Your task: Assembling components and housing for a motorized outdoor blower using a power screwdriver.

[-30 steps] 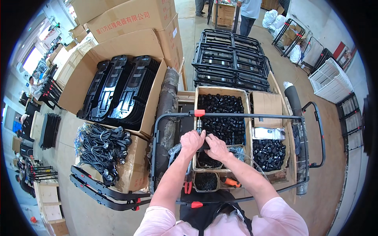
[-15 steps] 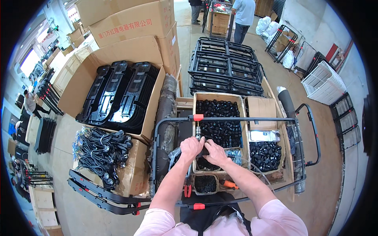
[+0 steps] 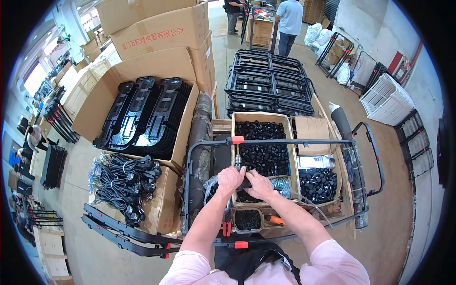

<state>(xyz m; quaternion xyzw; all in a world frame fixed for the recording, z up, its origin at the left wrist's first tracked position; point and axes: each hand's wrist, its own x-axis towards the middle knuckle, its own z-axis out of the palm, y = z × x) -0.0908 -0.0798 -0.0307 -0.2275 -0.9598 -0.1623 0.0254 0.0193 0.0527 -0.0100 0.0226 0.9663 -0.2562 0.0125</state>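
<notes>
small black knob (image 3: 246,183), gripped between both hands, above cardboard box of black knobs (image 3: 261,148)

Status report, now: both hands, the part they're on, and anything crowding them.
Left hand and right hand together, gripping a small black part. Working over the box of black knobs, inside the black tube frame. Frame bar close ahead, not touching.

The person wears a pale pink short-sleeved shirt and a black apron (image 3: 254,263), forearms bare.

floor (image 3: 394,228): bare concrete | light: daylit windows (image 3: 35,76), probably | walls: pale
</notes>
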